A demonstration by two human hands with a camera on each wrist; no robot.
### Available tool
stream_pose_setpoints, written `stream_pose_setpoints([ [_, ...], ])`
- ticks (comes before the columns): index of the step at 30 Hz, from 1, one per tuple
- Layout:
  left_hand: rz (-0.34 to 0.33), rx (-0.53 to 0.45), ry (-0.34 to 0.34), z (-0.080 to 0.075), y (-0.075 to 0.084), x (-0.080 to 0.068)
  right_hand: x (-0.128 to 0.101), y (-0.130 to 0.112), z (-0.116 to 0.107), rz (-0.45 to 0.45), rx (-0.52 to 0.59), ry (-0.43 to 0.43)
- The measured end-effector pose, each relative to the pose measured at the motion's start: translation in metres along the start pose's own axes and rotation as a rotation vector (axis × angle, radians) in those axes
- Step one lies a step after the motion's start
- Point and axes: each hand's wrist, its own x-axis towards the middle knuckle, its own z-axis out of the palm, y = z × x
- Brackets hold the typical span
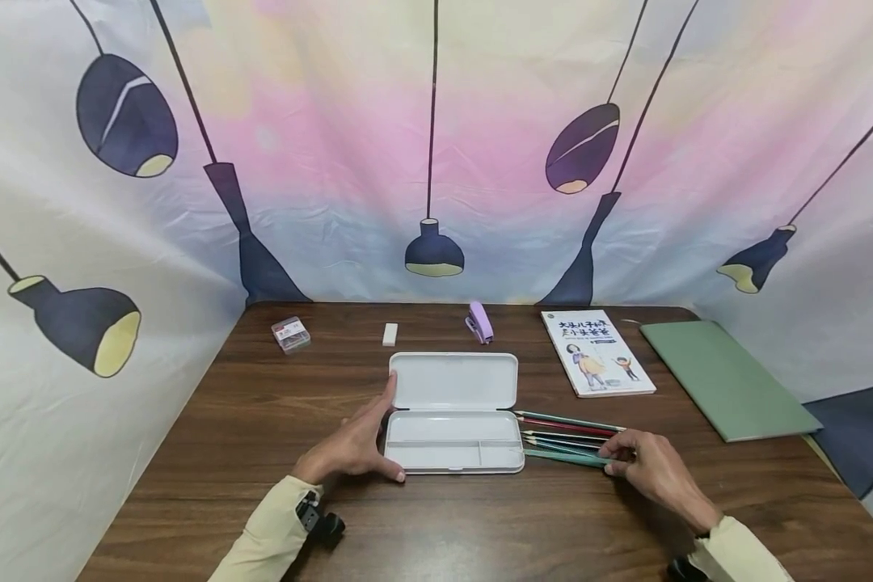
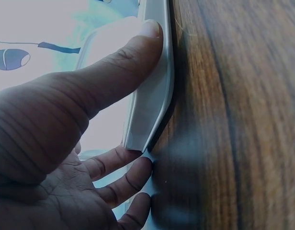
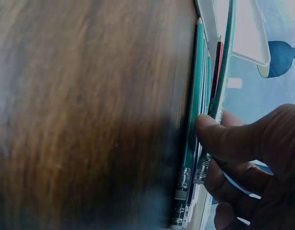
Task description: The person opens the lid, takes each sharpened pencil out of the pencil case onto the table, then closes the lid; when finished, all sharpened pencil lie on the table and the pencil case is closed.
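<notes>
a staged study desk: wooden table (image 1: 262, 420), stationery, lamp-printed cloth backdrop (image 1: 436, 162) all round.

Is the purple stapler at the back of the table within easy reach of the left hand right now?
Probably yes: the left hand rests by the open pencil case, with bare table between it and the stapler.

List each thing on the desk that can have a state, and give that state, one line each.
Pencil case: open, lid flat, tray empty.
Pencils: loose on table, right of case.
Left hand: steadies the case's left edge.
Right hand: fingers on the pencils' ends.
Picture book: closed.
Green folder: closed.
Stapler: shut.
</notes>
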Motion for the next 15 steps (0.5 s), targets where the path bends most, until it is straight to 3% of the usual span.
stream_pose_setpoints([
  [8, 0.021, 0.006, 0.002, -0.0014, 0.0005, -0.0003, -0.0016, 0.0011, 0.0020, -0.007, 0.008, -0.033],
  [15, 0.008, 0.019, 0.003, -0.0015, 0.0005, -0.0003, -0.0059, 0.0038, -0.0022, 0.042, -0.020, -0.037],
])
